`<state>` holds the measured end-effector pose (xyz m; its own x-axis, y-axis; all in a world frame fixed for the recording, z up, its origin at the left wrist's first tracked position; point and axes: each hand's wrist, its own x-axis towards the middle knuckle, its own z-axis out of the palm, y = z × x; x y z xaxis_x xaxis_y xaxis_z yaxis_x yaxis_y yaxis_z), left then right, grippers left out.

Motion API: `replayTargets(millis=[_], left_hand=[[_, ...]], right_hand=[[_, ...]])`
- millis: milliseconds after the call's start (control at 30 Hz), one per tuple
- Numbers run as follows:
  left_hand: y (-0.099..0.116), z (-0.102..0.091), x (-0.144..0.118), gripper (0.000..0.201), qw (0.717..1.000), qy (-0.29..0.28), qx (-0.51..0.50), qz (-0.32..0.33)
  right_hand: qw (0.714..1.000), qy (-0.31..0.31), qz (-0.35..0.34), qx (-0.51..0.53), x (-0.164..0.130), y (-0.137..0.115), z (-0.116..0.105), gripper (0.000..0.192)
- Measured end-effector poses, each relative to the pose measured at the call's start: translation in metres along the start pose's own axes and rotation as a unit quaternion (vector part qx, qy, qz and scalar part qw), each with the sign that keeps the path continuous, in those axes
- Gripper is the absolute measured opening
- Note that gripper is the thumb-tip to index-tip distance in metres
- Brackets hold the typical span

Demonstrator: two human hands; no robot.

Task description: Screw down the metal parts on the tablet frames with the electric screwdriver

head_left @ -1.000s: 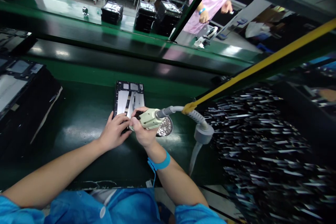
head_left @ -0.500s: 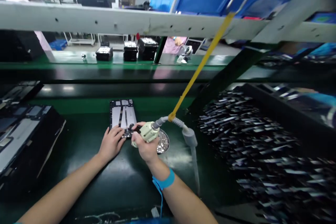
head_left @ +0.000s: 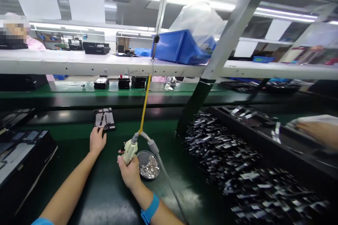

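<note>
Now the right hand (head_left: 129, 173) is seen pulled back from the panel, fingers wrapped round the cream electric screwdriver (head_left: 130, 150), which is held upright beside the round dish of screws (head_left: 148, 165); earlier the tool was laid over the panel. The left hand (head_left: 96, 140) is stretched forward, fingers spread flat, touching the near edge of the dark panel (head_left: 105, 119), which has been moved further away on the green surface (head_left: 111, 190). A yellow cord (head_left: 145, 103) is run up from the tool to the white shelf (head_left: 105, 66). Black trays (head_left: 18, 154) are stacked at left, a heap of small dark parts (head_left: 232, 161) at right. A blue bin (head_left: 179, 47) is set on the shelf.
</note>
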<state>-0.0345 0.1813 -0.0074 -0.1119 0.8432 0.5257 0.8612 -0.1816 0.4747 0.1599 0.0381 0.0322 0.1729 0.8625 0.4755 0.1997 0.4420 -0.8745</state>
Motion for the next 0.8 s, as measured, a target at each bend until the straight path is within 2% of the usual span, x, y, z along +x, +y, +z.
replayTargets(millis=[100,267,367,500,700,800], left_hand=[[0.004,-0.002,-0.026,0.038,1.000,-0.012,-0.014,0.025],[0.011,-0.006,-0.072,0.035,0.995,-0.060,-0.057,0.057],[0.017,-0.010,-0.088,0.034,0.991,-0.083,-0.088,0.055],[0.024,-0.013,-0.091,0.034,0.986,-0.102,-0.125,0.033],[0.028,-0.015,-0.089,0.029,0.977,-0.126,-0.171,0.016],[0.031,-0.016,-0.090,0.027,0.973,-0.132,-0.189,0.016]], right_hand=[[0.999,0.041,0.000,-0.032,0.003,0.002,-0.001,0.022],[0.991,0.111,-0.007,-0.071,0.008,0.012,-0.001,0.058],[0.989,0.123,-0.012,-0.086,0.011,0.020,-0.004,0.061],[0.989,0.123,0.004,-0.084,0.015,0.030,-0.011,0.061],[0.992,0.091,0.085,0.003,0.009,0.046,-0.028,0.065],[0.989,0.089,0.120,-0.003,0.007,0.052,-0.037,0.067]])
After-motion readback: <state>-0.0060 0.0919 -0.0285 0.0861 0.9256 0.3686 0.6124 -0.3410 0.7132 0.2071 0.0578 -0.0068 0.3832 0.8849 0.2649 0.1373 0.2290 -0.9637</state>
